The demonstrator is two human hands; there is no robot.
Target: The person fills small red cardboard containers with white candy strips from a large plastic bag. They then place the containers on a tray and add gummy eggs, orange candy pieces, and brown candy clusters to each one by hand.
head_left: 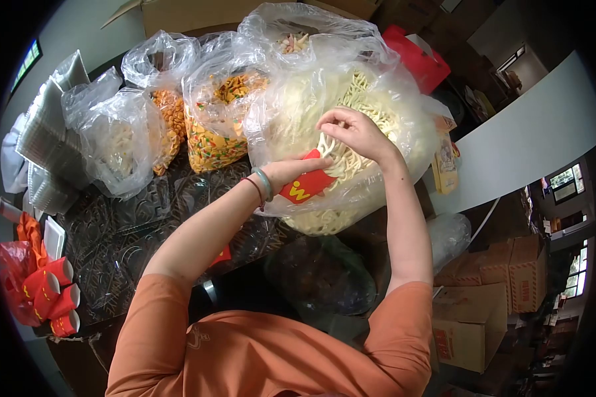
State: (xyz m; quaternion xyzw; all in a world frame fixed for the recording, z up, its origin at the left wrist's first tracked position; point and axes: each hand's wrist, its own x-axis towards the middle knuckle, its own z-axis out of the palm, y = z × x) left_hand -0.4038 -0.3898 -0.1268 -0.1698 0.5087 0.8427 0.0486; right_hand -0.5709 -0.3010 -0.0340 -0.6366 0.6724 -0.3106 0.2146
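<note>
A small red carton [306,184] with a yellow emblem is gripped in my left hand [287,171], tilted over a large clear plastic bag [281,112]. Inside that bag lies a heap of pale, fry-like strips [363,89]. Several strips stand at the carton's mouth. My right hand [361,134] is just above them with its fingers curled closed around the tops of some strips. Its fingertips are partly hidden, so how many strips they hold cannot be made out.
Left of the big bag stand bags of small orange and yellow pieces [215,142] and a bag of whitish pieces [116,142]. Stacked clear trays [53,129] rise at the far left, above several red cartons [46,294]. Cardboard boxes [477,317] sit at lower right.
</note>
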